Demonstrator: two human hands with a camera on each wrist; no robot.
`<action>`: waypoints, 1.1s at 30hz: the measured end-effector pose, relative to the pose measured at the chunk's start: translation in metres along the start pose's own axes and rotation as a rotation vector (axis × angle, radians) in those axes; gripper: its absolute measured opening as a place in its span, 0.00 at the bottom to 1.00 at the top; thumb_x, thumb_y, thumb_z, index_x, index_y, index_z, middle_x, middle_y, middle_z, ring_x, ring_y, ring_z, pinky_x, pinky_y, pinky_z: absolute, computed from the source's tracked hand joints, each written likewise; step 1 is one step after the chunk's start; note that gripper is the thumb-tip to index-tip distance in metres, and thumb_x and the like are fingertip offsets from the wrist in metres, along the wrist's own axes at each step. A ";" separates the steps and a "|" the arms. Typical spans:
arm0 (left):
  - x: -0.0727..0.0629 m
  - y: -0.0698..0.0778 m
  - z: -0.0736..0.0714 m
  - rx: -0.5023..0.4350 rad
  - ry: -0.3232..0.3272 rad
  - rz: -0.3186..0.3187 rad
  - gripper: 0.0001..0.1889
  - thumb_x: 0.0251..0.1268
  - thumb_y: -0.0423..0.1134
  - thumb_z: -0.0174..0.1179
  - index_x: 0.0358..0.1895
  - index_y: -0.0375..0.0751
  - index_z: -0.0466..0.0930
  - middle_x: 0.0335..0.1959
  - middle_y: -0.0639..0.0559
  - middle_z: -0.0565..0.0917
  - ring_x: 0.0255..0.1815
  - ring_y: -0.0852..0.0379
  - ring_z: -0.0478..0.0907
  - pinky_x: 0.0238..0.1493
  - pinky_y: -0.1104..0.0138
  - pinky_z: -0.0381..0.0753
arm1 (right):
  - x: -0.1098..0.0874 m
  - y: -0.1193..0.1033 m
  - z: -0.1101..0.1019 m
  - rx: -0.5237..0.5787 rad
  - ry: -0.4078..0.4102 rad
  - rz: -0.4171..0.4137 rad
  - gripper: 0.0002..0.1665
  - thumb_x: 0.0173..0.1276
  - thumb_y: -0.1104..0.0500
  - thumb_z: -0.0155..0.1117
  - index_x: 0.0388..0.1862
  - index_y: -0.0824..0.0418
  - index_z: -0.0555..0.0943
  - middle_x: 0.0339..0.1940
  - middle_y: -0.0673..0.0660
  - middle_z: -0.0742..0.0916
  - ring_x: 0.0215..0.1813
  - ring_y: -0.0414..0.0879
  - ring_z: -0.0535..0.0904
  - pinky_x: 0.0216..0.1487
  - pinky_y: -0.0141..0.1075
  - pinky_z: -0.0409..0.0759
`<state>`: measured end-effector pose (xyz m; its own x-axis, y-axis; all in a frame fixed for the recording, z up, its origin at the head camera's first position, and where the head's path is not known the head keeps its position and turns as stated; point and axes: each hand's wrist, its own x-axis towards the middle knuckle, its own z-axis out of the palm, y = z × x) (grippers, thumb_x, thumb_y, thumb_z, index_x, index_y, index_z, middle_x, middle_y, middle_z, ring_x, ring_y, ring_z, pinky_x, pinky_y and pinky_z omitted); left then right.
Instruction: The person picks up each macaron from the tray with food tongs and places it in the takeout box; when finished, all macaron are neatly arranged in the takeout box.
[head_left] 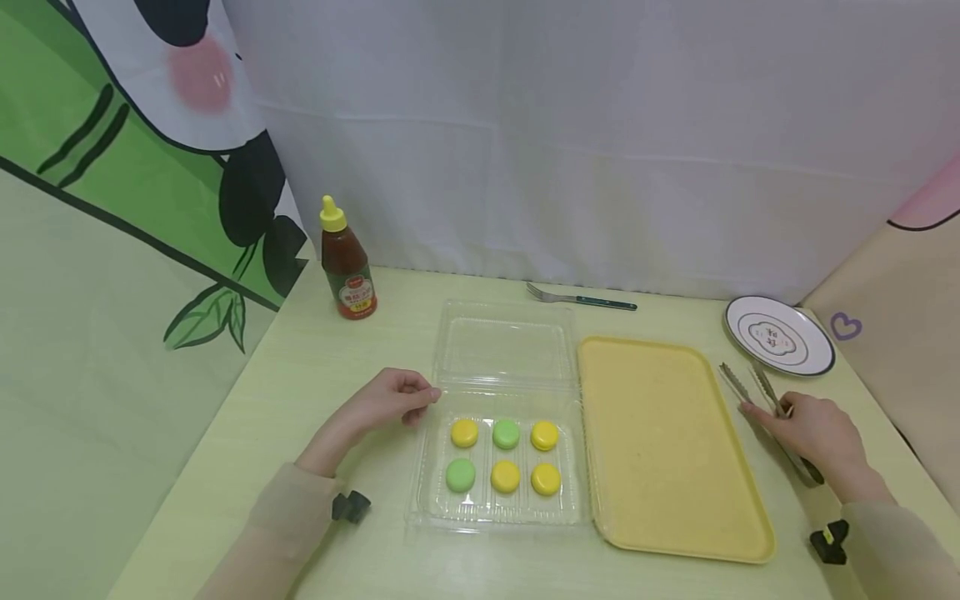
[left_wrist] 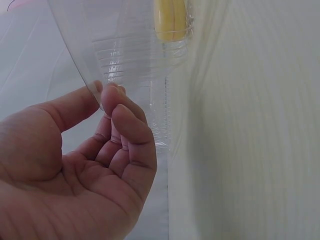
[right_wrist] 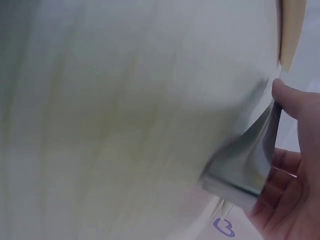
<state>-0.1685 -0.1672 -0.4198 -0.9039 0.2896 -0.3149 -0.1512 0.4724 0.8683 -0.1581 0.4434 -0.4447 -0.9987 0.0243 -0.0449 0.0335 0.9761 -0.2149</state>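
A clear plastic clamshell box (head_left: 504, 527) lies with its lid (head_left: 506, 346) folded back. Its base holds several yellow macarons (head_left: 464, 432) and two green macarons (head_left: 506, 433), in two rows. At the box's left side, near the hinge, my left hand (head_left: 390, 396) pinches a corner of the clear plastic (left_wrist: 80, 50) between thumb and forefinger. On the far right, my right hand (head_left: 821, 429) holds metal tongs (head_left: 735, 383), thumb on one arm and fingers at the other. Their toothed tips stand apart, pointing away from me, and the bent end (right_wrist: 240, 172) shows in the right wrist view.
A yellow tray (head_left: 667, 450) lies between the box and the tongs. Behind the tongs is a white plate (head_left: 813, 354) with a dark rim. A fork (head_left: 592, 301) lies along the back edge, and a sauce bottle (head_left: 348, 275) stands back left. Curtains border the table.
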 end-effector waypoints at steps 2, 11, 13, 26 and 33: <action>0.000 0.000 0.000 0.001 0.000 0.003 0.14 0.72 0.44 0.61 0.40 0.34 0.81 0.21 0.50 0.78 0.26 0.55 0.73 0.35 0.63 0.73 | 0.000 0.000 0.001 -0.001 0.002 -0.004 0.33 0.68 0.31 0.59 0.25 0.59 0.74 0.20 0.54 0.80 0.23 0.50 0.72 0.22 0.41 0.65; 0.001 -0.002 0.000 -0.004 -0.003 0.011 0.14 0.72 0.44 0.61 0.40 0.33 0.81 0.22 0.50 0.78 0.26 0.54 0.73 0.35 0.63 0.73 | 0.000 0.000 0.001 -0.017 -0.024 -0.013 0.34 0.68 0.30 0.58 0.29 0.61 0.75 0.20 0.53 0.79 0.22 0.51 0.73 0.22 0.42 0.66; 0.001 -0.002 0.000 -0.006 -0.003 0.008 0.14 0.72 0.44 0.61 0.40 0.33 0.81 0.22 0.50 0.78 0.26 0.55 0.73 0.35 0.63 0.74 | 0.000 -0.001 0.000 -0.020 -0.030 -0.012 0.34 0.68 0.30 0.58 0.29 0.60 0.75 0.20 0.54 0.79 0.23 0.51 0.73 0.22 0.42 0.66; 0.001 -0.002 0.000 -0.013 0.003 -0.003 0.14 0.72 0.45 0.61 0.41 0.33 0.81 0.22 0.50 0.78 0.27 0.55 0.73 0.35 0.63 0.74 | -0.002 -0.005 -0.004 -0.026 -0.087 -0.007 0.34 0.70 0.29 0.54 0.30 0.60 0.71 0.20 0.53 0.75 0.22 0.50 0.70 0.22 0.41 0.63; 0.002 -0.002 0.000 -0.010 -0.001 -0.003 0.14 0.72 0.45 0.61 0.40 0.34 0.81 0.23 0.50 0.78 0.27 0.55 0.73 0.35 0.63 0.74 | -0.002 -0.004 -0.004 -0.015 -0.099 -0.006 0.35 0.68 0.28 0.54 0.29 0.59 0.70 0.19 0.52 0.74 0.22 0.48 0.70 0.22 0.40 0.63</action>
<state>-0.1699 -0.1682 -0.4222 -0.9031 0.2885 -0.3182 -0.1584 0.4649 0.8711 -0.1561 0.4401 -0.4402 -0.9901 -0.0018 -0.1401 0.0265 0.9793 -0.2004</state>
